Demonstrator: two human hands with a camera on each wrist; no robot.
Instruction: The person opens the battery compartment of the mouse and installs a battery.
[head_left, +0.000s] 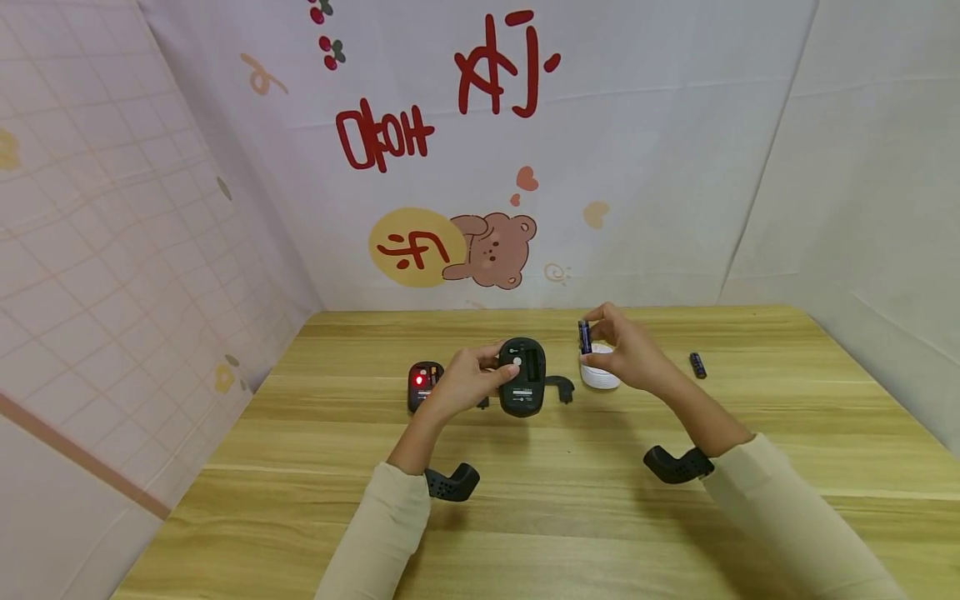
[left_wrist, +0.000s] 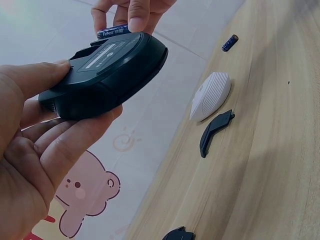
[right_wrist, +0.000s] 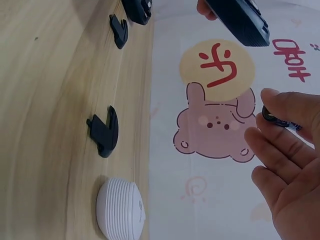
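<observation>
My left hand (head_left: 461, 385) grips a black computer mouse (head_left: 522, 400) above the table, its underside turned towards me and its battery slot uncovered. The thumb lies on the underside, while the fingers support the other side in the left wrist view. Between thumb and fingers my right hand (head_left: 630, 354) pinches a dark blue battery (head_left: 584, 337), held upright in the head view to the right of the mouse. A curved black battery cover (right_wrist: 104, 132) lies on the table beyond the held mouse.
Farther left a second black mouse (head_left: 415, 400) lies underside up, glowing red, with another dark cover (right_wrist: 119, 31) beside it. A white ridged, rounded object (left_wrist: 212, 97) sits below my right hand. Another battery (head_left: 697, 365) lies at the right. A printed cloth wall (head_left: 645, 167) borders the table's back.
</observation>
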